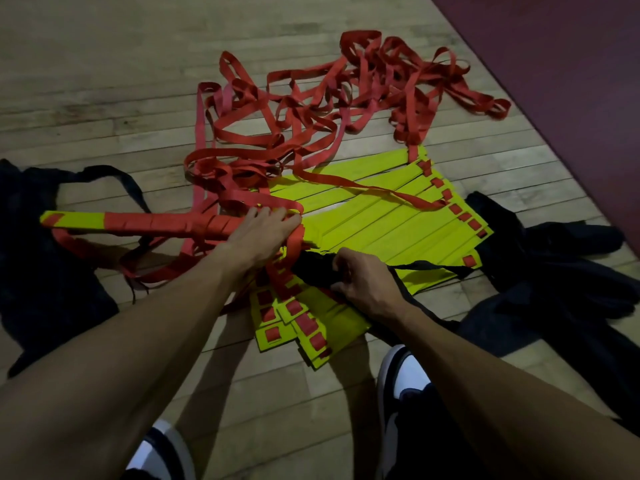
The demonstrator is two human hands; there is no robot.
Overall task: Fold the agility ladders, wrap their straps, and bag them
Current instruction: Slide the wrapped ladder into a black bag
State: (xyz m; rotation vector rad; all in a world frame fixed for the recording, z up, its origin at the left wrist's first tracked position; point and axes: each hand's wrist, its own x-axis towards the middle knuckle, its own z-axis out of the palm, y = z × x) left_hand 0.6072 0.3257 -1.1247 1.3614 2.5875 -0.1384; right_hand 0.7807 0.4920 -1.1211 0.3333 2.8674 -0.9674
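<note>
Red straps [313, 109] woven webbing; yellow rungs [388, 220] smooth matt plastic (apparently); floor [104, 81] worn wood planks.

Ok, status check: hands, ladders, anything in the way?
Left hand on wrapped bundle. Right hand grips black bag. Loose straps tangled over spread rungs.
</note>
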